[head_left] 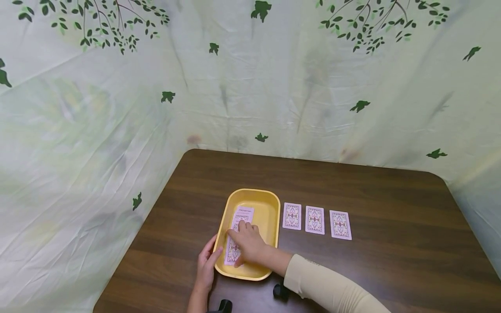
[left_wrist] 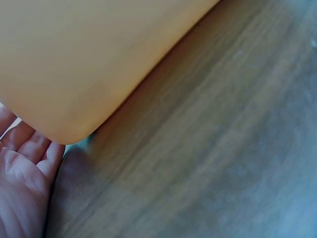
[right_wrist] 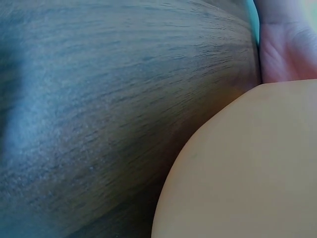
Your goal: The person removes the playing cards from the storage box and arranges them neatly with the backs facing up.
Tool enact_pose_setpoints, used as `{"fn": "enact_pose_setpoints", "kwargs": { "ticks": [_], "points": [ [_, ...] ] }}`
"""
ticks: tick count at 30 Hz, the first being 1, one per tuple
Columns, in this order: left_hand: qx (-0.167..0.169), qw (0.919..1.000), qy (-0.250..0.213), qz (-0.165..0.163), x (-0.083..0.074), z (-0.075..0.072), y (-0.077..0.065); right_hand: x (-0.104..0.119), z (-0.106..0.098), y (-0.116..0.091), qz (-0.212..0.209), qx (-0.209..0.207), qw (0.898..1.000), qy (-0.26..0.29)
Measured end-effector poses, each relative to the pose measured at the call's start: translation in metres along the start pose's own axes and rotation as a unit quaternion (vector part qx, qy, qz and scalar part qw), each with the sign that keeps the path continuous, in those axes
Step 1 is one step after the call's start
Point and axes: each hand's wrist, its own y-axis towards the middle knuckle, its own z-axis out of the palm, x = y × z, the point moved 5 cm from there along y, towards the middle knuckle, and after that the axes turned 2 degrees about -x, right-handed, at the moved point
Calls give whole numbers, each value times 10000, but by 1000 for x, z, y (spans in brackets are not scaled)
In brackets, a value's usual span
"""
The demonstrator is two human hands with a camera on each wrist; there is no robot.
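Note:
A yellow tray (head_left: 266,195) stands on the table, with playing cards (head_left: 244,212) lying overlapped and back up along its left side. My left hand (head_left: 205,265) grips the tray's left rim, thumb above and fingers along the outer wall. In the left wrist view, the left palm (left_wrist: 22,183) shows beside the tray's wall (left_wrist: 99,59). My right hand (head_left: 250,243) reaches into the tray and holds a playing card (head_left: 231,254) between thumb and forefinger, low over the tray floor. Part of that card is hidden beneath the hand.
Three playing cards (head_left: 315,220) lie back up in a spaced row on the brown table (head_left: 375,269), right of the tray. Black wrist devices (head_left: 279,292) sit under both forearms. A white curtain (head_left: 297,95) with green leaf prints hangs behind the table.

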Motion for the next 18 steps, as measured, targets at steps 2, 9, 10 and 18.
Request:
{"fn": "enact_pose_setpoints", "kwargs": {
  "ticks": [2,9,10,18],
  "points": [
    [-7,10000,-6,8,0,0,0,1,-1,0,-7,25,10000,-14],
    [-2,10000,7,-9,0,0,0,5,-2,-2,-81,116,9998,-127],
    [-4,10000,9,-14,0,0,0,6,-2,-2,-89,127,9998,-158],
    [-18,10000,-6,17,1,0,0,8,-2,-1,-310,-4,9986,-424]
  ]
}}
